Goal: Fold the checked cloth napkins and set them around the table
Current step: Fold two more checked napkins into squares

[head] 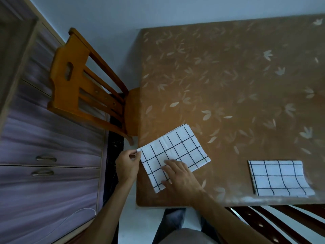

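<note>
The folded napkin (175, 147) is lying skewed on the table (228, 85), down at about seven o'clock on the tabletop, with its near-left corner reaching the table's left edge. It is showing several layers at its far edge, so I am judging it already folded at least once and now being squared up or placed.

The left hand (127, 164) is pinching that left corner between thumb and fingertip, closed on the cloth just off the table edge. The right hand (182, 176) is lying flat on the napkin's near half at about five o'clock of the cloth, fingers straight and spread, pressing down and gripping nothing.

This is looking like thin, light, limp fabric. It is going to sag and unfold if it is lifted by one corner, and slide easily over the smooth table covering. The layers are likely to creep apart. The safest hold, to my eye, is at two corners of one edge with all layers pinched together, or a flat palm dragging it.

A second napkin (277, 178) is sitting folded at about four o'clock on the table, well apart from the first, its near edge drooping over the table's front edge.

Off at nine o'clock a wooden chair (79, 81) is standing tucked against the table's left side, with a drawer unit (49, 152) beyond it. At five o'clock the slatted back of a dark chair (260, 224) is showing below the table's front edge.
</note>
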`<state>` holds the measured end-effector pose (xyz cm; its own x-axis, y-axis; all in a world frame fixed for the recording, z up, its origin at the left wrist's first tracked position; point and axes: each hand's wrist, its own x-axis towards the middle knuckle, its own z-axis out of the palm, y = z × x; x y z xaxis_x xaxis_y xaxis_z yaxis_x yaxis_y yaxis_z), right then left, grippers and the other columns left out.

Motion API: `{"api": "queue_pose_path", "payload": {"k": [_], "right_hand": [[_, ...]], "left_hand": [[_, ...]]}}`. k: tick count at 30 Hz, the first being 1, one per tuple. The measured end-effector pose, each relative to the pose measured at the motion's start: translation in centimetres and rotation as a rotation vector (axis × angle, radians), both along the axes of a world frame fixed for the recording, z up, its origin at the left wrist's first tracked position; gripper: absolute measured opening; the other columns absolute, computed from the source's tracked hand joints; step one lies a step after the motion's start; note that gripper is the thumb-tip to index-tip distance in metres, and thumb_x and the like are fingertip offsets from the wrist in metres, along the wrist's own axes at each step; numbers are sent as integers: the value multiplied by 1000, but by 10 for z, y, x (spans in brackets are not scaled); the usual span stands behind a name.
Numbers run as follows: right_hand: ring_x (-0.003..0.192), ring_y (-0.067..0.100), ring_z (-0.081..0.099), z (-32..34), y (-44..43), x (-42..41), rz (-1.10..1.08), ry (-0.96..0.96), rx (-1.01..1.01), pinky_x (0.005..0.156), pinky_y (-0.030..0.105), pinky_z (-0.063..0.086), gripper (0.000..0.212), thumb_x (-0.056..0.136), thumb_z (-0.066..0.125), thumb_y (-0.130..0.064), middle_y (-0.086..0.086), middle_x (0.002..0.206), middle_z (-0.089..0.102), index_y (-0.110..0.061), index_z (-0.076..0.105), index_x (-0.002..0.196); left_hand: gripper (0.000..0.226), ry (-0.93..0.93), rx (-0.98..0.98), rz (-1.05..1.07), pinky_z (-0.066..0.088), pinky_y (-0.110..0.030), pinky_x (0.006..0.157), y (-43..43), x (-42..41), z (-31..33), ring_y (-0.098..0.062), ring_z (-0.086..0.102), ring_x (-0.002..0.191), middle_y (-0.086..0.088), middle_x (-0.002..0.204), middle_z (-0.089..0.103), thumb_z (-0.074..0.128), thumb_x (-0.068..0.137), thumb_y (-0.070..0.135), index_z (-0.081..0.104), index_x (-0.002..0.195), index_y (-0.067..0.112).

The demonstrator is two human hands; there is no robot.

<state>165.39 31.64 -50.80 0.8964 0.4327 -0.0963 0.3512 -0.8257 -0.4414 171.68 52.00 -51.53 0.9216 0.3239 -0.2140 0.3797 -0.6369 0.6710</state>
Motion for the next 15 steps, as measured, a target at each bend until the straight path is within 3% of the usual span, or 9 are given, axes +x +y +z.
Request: {"api": "queue_pose_path", "payload": {"k": [3, 6, 12, 15], "right_hand": [[103, 22, 66, -3, 15, -6, 35, 4, -31, 86, 35, 57, 54, 62, 82, -50, 4, 112, 68, -19, 69, 105], [96, 19, 66, -4, 24, -10, 27, -10, -85, 82, 32, 58, 58, 54, 83, -54, 2, 105, 68, -19, 71, 99], [104, 23, 59, -5, 36, -12, -14, 69, -132, 92, 35, 52, 63, 72, 74, -53, 5, 115, 58, -16, 60, 119], [122, 28, 48, -1, 41, -14, -27, 113, -163, 107, 38, 38, 70, 83, 64, -46, 10, 133, 48, -11, 42, 139]], "left_hand": [[34, -5, -29, 16, 46, -18, 66, -1, 0, 5, -13, 64, 86, -3, 103, 69, 72, 89, 25, 66, 119, 10], [15, 9, -31, -14, 53, -28, 70, 0, 2, 5, -17, 66, 86, 1, 91, 69, 74, 87, 23, 72, 97, 12], [5, 85, -41, -4, 57, -33, 72, 0, 6, 11, -17, 67, 81, 0, 86, 70, 74, 83, 15, 69, 84, 17], [4, 49, -75, 27, 50, -22, 65, 0, 2, 22, -10, 65, 74, 2, 79, 69, 72, 81, 11, 70, 85, 12]]}}
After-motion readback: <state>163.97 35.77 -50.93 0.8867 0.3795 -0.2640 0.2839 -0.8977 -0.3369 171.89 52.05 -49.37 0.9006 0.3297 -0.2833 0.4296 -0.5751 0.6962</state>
